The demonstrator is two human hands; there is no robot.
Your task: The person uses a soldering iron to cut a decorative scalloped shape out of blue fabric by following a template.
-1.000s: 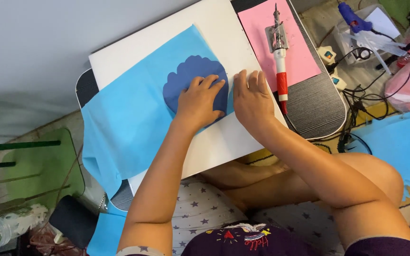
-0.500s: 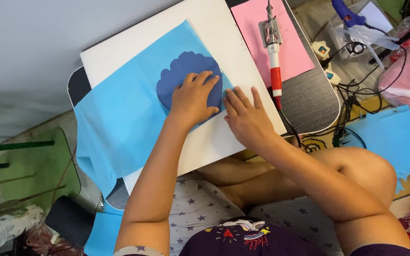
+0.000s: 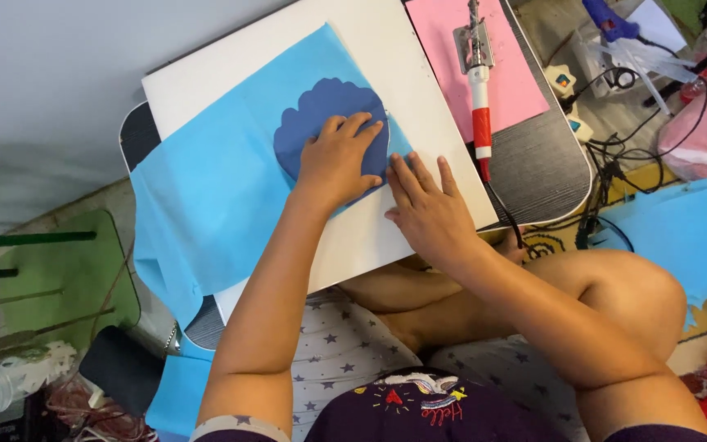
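The left hand (image 3: 339, 160) lies flat, fingers spread, pinning the dark blue shell cutout (image 3: 312, 119) beneath them to the light blue sheet (image 3: 214, 188), while the right hand (image 3: 423, 209) presses open-palmed just beside its edge, grasping nothing.

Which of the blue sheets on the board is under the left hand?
The dark blue scallop-edged piece: the left hand lies flat on it. The light blue sheet lies beneath it, larger and straight-edged, spreading over the white board.

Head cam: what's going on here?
A seated person presses the left hand flat on a dark blue scalloped cutout lying on a light blue sheet over a white board. The right hand rests flat on the board beside it. A red-handled tool lies untouched on pink paper.
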